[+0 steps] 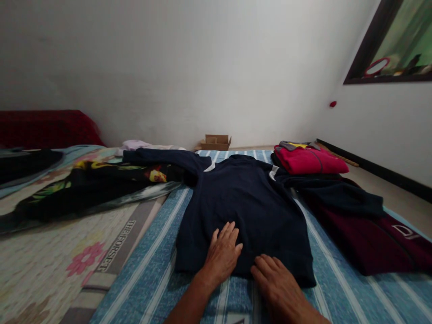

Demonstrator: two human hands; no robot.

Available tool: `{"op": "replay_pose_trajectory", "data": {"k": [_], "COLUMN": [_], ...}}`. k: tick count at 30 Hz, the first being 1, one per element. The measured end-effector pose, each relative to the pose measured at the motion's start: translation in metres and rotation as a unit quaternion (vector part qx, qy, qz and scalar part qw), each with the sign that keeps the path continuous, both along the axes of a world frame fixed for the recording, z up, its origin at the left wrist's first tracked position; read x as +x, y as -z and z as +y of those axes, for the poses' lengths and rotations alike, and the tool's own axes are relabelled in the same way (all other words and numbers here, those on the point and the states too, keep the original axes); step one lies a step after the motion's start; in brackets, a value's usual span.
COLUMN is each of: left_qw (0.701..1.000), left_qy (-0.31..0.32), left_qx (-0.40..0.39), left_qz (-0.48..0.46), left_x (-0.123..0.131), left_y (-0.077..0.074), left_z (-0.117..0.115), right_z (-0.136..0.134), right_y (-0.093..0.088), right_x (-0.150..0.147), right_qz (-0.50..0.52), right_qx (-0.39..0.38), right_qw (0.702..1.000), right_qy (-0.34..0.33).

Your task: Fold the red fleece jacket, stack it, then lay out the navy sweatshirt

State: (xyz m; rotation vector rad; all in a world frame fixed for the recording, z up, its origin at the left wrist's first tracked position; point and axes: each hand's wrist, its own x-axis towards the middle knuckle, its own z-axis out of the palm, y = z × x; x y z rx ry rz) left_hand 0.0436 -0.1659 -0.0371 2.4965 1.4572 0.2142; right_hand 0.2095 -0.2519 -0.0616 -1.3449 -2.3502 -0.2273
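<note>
A navy long-sleeved sweatshirt [243, 202] with white stripes at the shoulders lies spread out, its hem toward me and its sleeves reaching to both sides. My left hand [223, 252] rests flat on its lower part, fingers stretched out and a little apart. At the hem, my right hand [275, 281] touches the cloth with its fingers close together and slightly bent; I see nothing held in it. Under the garment is a blue bed sheet [148, 270] with white stripes.
Left, a black patterned garment [101, 189] lies on a flowered mat [111, 243]. On the right are a maroon garment [367, 243] and a folded pink garment [310, 161] in a pile. A cardboard box [214, 142] stands by the far wall. A red cover [43, 128] is back left.
</note>
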Motion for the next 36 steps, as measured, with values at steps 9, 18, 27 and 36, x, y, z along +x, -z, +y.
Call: {"op": "replay_pose_trajectory", "data": {"k": [9,18,27,36], "left_qw": [1.000,0.998,0.996,0.996], "left_qy": [-0.015,-0.022,-0.033,0.007], "left_qx": [-0.013,-0.050,-0.078,-0.088], "left_qz": [0.002,-0.024,0.001,-0.001], "left_x": [-0.001,-0.009,-0.006,-0.021], "left_y": [-0.003,-0.009,-0.019,-0.079], "left_z": [0.000,-0.002,-0.005,0.039], "right_z": [0.015,0.020,0.032,0.057], "right_y": [0.005,0.007,0.019,0.017], "right_x": [-0.003,0.003,0.003,0.010], "right_qz": [0.036,0.109,0.023,-0.091], "right_qx": [0.088,0.104,0.084,-0.138], "right_qw": [0.995,0.989,0.996,0.980], "right_qy": [0.021,-0.012,-0.028,-0.106]}}
